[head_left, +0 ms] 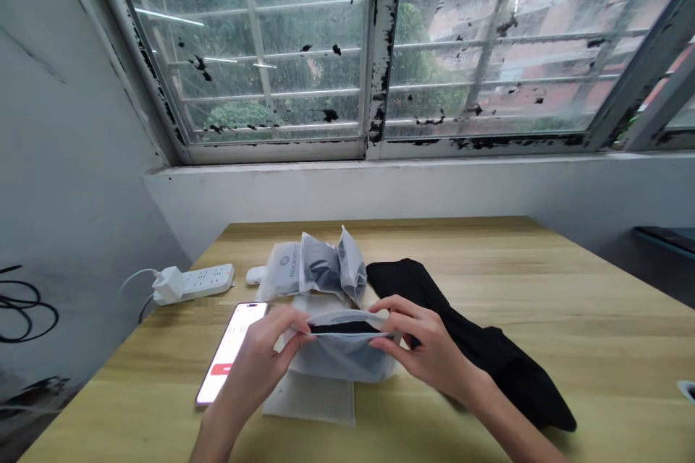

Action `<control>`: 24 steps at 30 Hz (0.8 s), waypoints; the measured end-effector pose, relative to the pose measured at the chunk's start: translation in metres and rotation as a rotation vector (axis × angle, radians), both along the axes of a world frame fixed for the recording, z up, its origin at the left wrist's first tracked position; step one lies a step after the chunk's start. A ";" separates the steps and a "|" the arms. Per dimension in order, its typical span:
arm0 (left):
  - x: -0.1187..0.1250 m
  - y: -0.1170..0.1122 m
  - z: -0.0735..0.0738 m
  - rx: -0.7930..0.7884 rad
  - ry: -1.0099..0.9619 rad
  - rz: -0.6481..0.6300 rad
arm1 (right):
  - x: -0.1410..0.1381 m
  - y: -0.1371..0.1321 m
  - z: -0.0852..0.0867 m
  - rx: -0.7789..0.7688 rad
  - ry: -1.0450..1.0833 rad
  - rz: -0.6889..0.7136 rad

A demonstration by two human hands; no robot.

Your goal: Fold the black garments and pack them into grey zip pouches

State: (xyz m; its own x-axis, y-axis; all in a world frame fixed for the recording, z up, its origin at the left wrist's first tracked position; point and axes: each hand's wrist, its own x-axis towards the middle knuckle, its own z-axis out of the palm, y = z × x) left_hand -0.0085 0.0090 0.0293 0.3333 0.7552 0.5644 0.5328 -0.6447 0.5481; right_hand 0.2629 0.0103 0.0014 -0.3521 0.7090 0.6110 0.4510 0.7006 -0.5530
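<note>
A frosted plastic bag (pixel 342 358) with a black item inside is held between my hands, its mouth parted toward me. My left hand (pixel 274 343) pinches the left end of the bag's opening. At the other end, my right hand (pixel 418 336) grips the rim between thumb and fingers. Beneath it lies a flat, pale plastic bag (pixel 312 401). A long black piece of cloth (pixel 489 347) stretches across the table on the right, partly behind my right hand and forearm. Just beyond the held bag are several filled frosted bags (pixel 320 265).
A phone (pixel 228 354) with a lit screen lies left of my left hand. Behind it are a white power strip (pixel 209 281) with a plug and a small white object (pixel 255 275). The wooden table (pixel 570 289) meets a wall below a window.
</note>
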 end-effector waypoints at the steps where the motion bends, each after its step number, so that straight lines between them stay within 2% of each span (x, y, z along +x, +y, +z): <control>1: 0.000 -0.001 0.000 0.008 -0.008 0.002 | 0.000 0.000 0.000 0.002 0.006 -0.002; 4: 0.000 -0.003 -0.002 0.002 -0.039 0.021 | -0.002 0.002 -0.002 0.042 0.035 0.005; 10: 0.000 -0.011 -0.010 -0.161 -0.196 0.228 | -0.005 0.002 -0.001 0.126 0.085 -0.038; 14: 0.001 -0.012 -0.020 -0.160 -0.288 0.310 | -0.005 0.000 0.002 0.139 0.057 -0.041; 19: 0.003 -0.012 -0.034 -0.173 -0.413 0.337 | -0.005 -0.003 0.008 0.192 -0.050 -0.040; 24: 0.008 -0.019 -0.033 -0.166 -0.389 0.353 | -0.009 -0.004 0.015 0.226 -0.150 -0.044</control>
State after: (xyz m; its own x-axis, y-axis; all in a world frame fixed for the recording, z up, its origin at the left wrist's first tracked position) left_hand -0.0007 -0.0098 -0.0034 -0.1661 0.8725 0.4595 0.4393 -0.3517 0.8266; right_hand 0.2544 0.0064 0.0161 -0.4229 0.5772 0.6986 0.5487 0.7766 -0.3096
